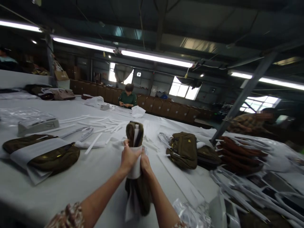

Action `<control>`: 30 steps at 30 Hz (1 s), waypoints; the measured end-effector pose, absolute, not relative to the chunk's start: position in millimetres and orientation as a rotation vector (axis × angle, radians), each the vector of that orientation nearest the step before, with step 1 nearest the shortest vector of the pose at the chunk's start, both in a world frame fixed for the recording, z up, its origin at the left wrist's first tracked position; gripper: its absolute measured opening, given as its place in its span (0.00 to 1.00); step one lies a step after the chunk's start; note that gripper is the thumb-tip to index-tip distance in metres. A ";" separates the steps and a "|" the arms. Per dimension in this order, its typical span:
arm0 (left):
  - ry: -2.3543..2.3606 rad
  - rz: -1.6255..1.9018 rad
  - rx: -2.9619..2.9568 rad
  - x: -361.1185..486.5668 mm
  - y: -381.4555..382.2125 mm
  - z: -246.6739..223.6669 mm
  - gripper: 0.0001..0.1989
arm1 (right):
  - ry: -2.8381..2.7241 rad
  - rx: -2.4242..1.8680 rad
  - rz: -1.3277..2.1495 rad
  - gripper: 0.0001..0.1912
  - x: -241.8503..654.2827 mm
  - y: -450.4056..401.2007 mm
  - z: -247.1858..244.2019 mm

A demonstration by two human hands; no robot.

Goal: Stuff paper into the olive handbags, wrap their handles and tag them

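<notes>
An olive-green bag [143, 195] stands on edge in front of me, with a band of white paper [135, 168] wrapped round its middle. My left hand [129, 156] is closed on the paper-wrapped bag from the left, its thumb near the upper rim of the band. From the right, my right hand [145, 163] grips the same bag, its fingers partly hidden behind the wrap. Another olive bag [54, 161] with a white paper band lies flat to the left. On the right sits an unwrapped olive bag [184, 149].
White strips [111, 126] lie scattered on the white table [95, 190]. A stack of brown bags [237, 155] stands at right, beside a metal post [244, 95]. Clear plastic [190, 212] lies near the front. One person in green [128, 98] is across the table; another [249, 122] is at right.
</notes>
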State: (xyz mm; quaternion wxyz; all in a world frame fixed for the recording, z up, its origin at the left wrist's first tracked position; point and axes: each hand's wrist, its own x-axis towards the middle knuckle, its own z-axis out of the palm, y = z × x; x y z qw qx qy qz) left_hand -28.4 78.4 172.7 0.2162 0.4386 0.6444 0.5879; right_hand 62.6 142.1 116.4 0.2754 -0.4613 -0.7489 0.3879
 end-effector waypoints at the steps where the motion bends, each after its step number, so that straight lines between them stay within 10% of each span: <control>1: 1.757 1.600 1.358 -26.9 81.7 193.3 0.30 | -1.962 -1.225 1.044 0.37 61.9 142.2 123.0; 7: 1.756 0.926 2.455 -0.8 61.1 229.8 0.27 | -1.802 -1.298 1.116 0.19 92.1 91.8 117.6; 17: 1.770 0.104 2.678 43.0 1.2 17.5 0.26 | -1.719 -1.961 0.971 0.14 274.3 -13.8 51.9; 22: 1.557 0.111 2.448 22.3 14.2 64.8 0.43 | -1.436 -2.175 0.373 0.21 351.3 49.5 73.3; 30: 2.037 0.078 2.142 -62.8 27.8 25.1 0.32 | -1.202 -2.173 0.336 0.06 360.1 107.8 38.4</control>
